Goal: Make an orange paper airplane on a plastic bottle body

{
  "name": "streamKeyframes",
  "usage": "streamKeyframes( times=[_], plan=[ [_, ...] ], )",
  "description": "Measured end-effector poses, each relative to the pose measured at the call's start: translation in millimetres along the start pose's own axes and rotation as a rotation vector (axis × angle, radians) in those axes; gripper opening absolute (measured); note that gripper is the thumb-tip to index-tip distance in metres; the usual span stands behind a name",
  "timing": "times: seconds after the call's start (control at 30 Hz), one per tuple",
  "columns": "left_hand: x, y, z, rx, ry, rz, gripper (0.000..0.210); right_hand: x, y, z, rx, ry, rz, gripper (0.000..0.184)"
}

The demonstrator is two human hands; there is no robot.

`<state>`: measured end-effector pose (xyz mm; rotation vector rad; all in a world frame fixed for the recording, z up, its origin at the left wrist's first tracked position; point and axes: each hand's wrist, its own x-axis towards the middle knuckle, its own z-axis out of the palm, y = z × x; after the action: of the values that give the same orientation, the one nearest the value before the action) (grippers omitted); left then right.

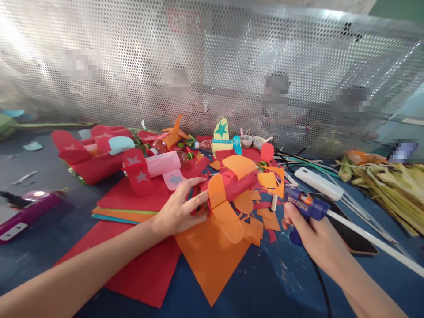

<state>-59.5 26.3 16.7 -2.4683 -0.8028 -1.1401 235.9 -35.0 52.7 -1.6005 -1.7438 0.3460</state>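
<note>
My left hand (177,211) grips the near left end of a red and orange paper-covered bottle model (241,185) shaped like a plane, its fingers curled about that end. Rounded orange paper pieces (227,221) stick out from the model towards me. My right hand (311,225) is wrapped round a dark blue glue gun (303,201), whose tip points left, close to the model's right end. A long white glue stick (371,236) runs out of the gun's back. Under the model lies an orange sheet (212,265), among orange and red paper scraps (268,218).
Red sheets (142,274) lie at the left. Behind them stand finished-looking paper planes (96,159) and a pink one (164,164). A purple power strip (26,216), a white power strip (318,183), a dark flat device (351,238) and dry husks (384,190) flank them. A perforated metal screen (212,66) rises behind.
</note>
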Motion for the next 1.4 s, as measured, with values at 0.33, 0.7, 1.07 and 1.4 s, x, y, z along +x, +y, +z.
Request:
streamKeyframes(
  times=[0.33,0.7,1.07,1.4],
  plan=[
    [3,1,-1.6,-0.027,0.024,-0.027,0.044,3,-1,0,0.141,-0.001,0.017,0.044],
    [3,-11,-2.4,-0.076,0.047,-0.262,0.055,31,41,-14,-0.352,0.111,-0.228,0.024],
    [-6,-28,16.4,-0.612,0.118,-0.620,0.064,34,76,-26,-0.556,-0.382,-0.136,0.031],
    [-7,-21,14.8,-0.533,0.070,-0.563,0.062,7,-11,32,-0.362,-0.323,-0.323,0.014]
  ],
)
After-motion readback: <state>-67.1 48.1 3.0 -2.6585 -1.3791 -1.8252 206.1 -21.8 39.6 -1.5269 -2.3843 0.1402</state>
